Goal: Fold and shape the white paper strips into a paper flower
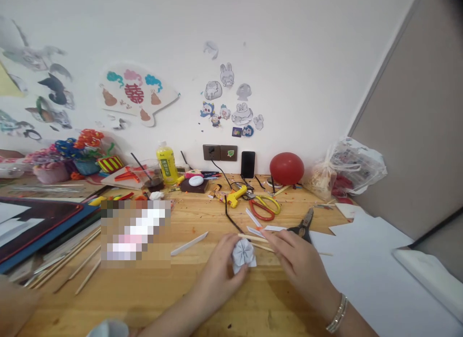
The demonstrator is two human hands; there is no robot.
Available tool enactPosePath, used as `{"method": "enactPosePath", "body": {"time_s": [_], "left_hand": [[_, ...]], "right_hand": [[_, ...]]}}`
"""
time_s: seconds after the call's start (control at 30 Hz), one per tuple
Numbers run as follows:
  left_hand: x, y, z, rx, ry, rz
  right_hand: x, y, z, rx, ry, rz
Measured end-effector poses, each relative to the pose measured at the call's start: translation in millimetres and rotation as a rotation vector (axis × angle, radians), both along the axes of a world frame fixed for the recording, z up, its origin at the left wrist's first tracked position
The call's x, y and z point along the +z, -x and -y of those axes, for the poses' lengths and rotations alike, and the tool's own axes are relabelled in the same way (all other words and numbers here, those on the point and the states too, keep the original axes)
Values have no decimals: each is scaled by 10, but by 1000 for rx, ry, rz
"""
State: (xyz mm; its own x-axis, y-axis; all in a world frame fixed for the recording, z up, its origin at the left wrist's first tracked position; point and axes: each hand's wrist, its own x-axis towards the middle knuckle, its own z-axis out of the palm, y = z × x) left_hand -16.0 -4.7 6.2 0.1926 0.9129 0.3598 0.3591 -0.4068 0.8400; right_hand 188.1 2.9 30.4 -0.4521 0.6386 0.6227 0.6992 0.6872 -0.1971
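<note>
My left hand (pixel 220 265) is closed around a folded white paper flower (pixel 243 253), its creased pleats facing up and its lower edge pinched by the thumb. Thin wooden sticks (pixel 249 237) lie across the top of the flower, their left ends close to my left fingertips. Over their other end, my right hand (pixel 302 257) is closed, gripping them; one stick tip pokes out to its right. Folded white paper strips (pixel 275 228) lie just beyond my right fingers. Another paper strip (pixel 189 244) rests on the table to the left of my hands.
Behind my hands are black-handled pliers (pixel 306 225), red and yellow scissors (pixel 265 207) and a yellow glue gun (pixel 237 197). White paper sheets (pixel 383 274) cover the right side. A red balloon (pixel 287 168), yellow bottle (pixel 167 163) and drink cup (pixel 154 177) stand near the wall.
</note>
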Motion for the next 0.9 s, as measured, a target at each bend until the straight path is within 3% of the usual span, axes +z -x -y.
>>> {"method": "enactPosePath", "body": {"time_s": [0.1,0.27,0.43,0.73,0.9], "left_hand": [[-34,107,-4,18,73,-52],[-23,232,-28,-95,57,-92],[-73,273,-32,-165,106,-54],[-76,273,-40,-145,189,16],[-52,247,-57,-136,259,104]], "right_hand": [[10,-60,1,-6,-48,142],[32,-39,44,-74,-191,146],[2,25,78,-112,-179,140],[-13,9,98,-150,-233,209],[27,-30,151,-101,-390,310]]}}
